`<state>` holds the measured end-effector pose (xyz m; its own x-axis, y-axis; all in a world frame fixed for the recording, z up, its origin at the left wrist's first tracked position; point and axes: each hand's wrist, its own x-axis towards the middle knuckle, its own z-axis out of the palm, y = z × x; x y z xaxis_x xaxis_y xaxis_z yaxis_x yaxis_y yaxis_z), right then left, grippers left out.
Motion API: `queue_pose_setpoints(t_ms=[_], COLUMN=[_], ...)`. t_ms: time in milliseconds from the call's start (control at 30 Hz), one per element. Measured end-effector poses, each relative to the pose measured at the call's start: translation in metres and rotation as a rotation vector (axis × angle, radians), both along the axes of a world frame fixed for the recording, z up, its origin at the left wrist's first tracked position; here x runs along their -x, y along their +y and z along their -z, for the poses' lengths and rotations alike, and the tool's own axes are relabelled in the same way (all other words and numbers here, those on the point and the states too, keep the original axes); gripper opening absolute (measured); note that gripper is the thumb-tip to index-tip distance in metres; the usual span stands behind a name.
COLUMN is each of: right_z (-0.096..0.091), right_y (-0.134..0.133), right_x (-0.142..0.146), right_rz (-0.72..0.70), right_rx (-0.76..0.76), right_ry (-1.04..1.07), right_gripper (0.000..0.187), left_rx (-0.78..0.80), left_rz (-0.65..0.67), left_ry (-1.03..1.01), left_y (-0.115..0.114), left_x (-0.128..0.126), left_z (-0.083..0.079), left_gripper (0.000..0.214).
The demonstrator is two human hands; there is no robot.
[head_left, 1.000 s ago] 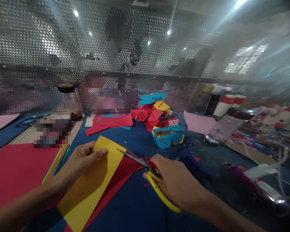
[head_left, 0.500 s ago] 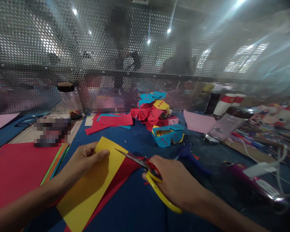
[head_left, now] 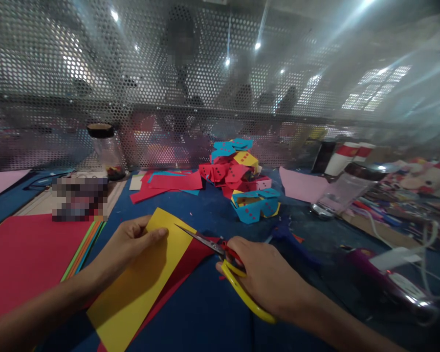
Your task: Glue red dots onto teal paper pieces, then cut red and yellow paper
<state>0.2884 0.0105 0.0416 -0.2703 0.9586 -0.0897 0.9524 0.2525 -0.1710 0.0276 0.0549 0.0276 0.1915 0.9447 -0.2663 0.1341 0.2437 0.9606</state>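
A long strip of yellow paper (head_left: 146,283) slants up from the bottom of the view, its upper edge pinched between the thumb and fingers of my left hand (head_left: 137,239). My right hand (head_left: 258,266) grips scissors (head_left: 205,240) with yellow and red handles. Their blades lie across the right edge of the yellow paper near its top, pointing toward my left thumb. Beneath the yellow strip, red paper (head_left: 185,271) shows along its right side. Part of the scissor handle is hidden by my fingers.
Folded paper pieces with dots (head_left: 231,171) are piled behind my hands, beside red strips (head_left: 176,182). Stacked coloured sheets (head_left: 25,254) lie left. A jar (head_left: 108,154) stands at the back. A blue glue gun (head_left: 293,239), a clear bottle (head_left: 337,190) and a purple device (head_left: 385,274) lie right.
Hands, yellow paper and scissors stay almost as they were, with only a very slight shift in the view. Behind the perforated screen, blurred figures have shifted.
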Motion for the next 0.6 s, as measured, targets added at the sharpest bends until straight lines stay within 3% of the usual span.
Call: queue_pose_setpoints(t_ms=[600], right_z=[-0.0015], right_y=[0.0008], right_x=[-0.0005], right_rz=[0.009], right_rx=[0.019], right_ry=[0.022], right_gripper=[0.019], left_rx=[-0.022], left_rz=[-0.006], left_ry=[0.023], left_y=[0.0002], left_x=[-0.0003], left_z=[-0.0013], left_gripper=[0.043])
